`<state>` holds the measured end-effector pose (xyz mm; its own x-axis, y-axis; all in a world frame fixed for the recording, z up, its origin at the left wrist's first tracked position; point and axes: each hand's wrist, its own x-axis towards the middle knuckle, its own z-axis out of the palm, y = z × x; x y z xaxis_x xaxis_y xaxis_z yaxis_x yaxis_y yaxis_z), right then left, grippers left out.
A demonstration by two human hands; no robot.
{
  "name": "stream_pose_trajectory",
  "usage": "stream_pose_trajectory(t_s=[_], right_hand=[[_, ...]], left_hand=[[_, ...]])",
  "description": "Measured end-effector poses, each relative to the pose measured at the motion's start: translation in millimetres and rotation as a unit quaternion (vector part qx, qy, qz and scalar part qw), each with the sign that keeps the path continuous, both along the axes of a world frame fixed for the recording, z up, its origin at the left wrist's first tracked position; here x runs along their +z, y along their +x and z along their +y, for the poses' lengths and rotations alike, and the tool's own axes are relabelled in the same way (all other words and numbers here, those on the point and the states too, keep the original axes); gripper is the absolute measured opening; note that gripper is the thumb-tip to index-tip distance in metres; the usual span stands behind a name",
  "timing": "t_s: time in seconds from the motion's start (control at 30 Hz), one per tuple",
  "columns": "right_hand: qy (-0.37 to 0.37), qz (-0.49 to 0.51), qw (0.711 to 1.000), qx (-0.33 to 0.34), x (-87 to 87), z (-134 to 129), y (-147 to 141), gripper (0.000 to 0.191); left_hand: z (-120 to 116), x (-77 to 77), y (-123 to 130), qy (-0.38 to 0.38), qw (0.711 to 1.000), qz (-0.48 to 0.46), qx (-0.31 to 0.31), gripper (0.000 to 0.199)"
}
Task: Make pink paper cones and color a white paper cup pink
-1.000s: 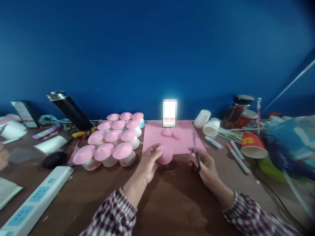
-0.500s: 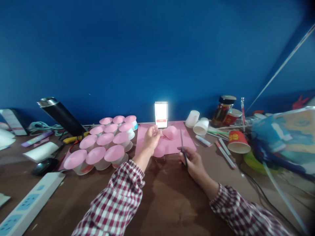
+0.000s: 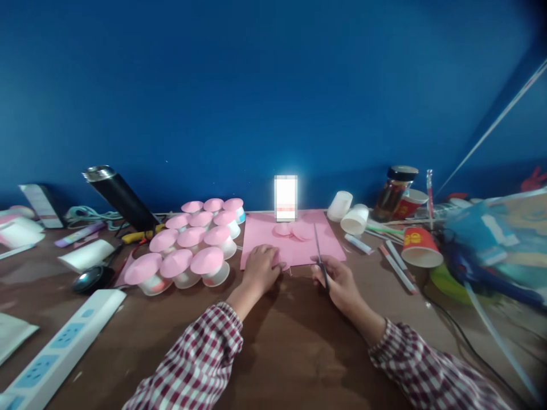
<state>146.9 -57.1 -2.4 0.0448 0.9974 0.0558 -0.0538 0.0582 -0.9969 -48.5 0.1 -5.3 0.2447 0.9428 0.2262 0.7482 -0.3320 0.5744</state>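
At the front edge of a pink paper sheet (image 3: pixel 252 228), my left hand (image 3: pixel 264 267) is palm down. Its fingers and thumb close on a pink paper circle (image 3: pixel 288 269), mostly hidden under the hand. In my right hand (image 3: pixel 335 278) is a pair of dark-handled scissors (image 3: pixel 323 273), blades pointing away from me over the sheet's right part. Several cut pink paper circles (image 3: pixel 299 231) overlap further back on the sheet. Behind them a lit phone (image 3: pixel 285 199) stands upright against the blue wall.
Left, several upturned paper cups carry pink cones (image 3: pixel 207 261). Beyond are a black flask (image 3: pixel 122 193) and a power strip (image 3: pixel 55 353). To the right lie white cups (image 3: pixel 354 219), markers (image 3: pixel 397 266), a red cup (image 3: pixel 421 247), a dark-lidded jar (image 3: pixel 393 196) and a blue bag (image 3: pixel 491 239).
My left hand has come down and back from above the sheet to its front edge, over the circle there. Paper circles now lie on the sheet. My right hand keeps the scissors. The view shifted slightly.
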Motion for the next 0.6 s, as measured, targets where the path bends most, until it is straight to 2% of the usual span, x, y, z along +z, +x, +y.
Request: stream_pose_trajectory(t_s=[0.17,0.27,0.33,0.4,0.43,0.53,0.57,0.6], right_hand=[[0.002,-0.004,1.0,0.003,0.0,-1,1,0.039],[0.0,-0.001,1.0,0.002,0.9,-1,0,0.041],[-0.005,0.004,1.0,0.004,1.6,-1,0,0.041],[-0.011,0.006,1.0,0.011,2.6,0,-1,0.042],[-0.013,0.007,1.0,0.016,3.3,0,-2,0.044],[-0.015,0.023,0.999,0.03,5.2,1,-4,0.05],[-0.015,0.036,0.999,0.035,5.6,1,-4,0.053],[-0.019,0.052,0.998,0.041,5.8,1,-4,0.054]], left_hand=[[-7,3.8,2,0.006,1.0,0.004,-0.003,0.037],[-11,4.9,3,-0.006,0.993,-0.116,-0.005,0.039],[-14,6.4,6,-0.039,0.971,-0.237,0.017,0.04],[-18,9.6,10,-0.104,0.925,-0.36,0.065,0.047],[-20,12.0,13,-0.143,0.889,-0.424,0.094,0.054],[-29,21.1,21,-0.269,0.738,-0.611,0.095,0.06],[-32,23.9,24,-0.3,0.697,-0.647,0.077,0.058],[-35,26.2,26,-0.309,0.667,-0.675,0.058,0.054]])
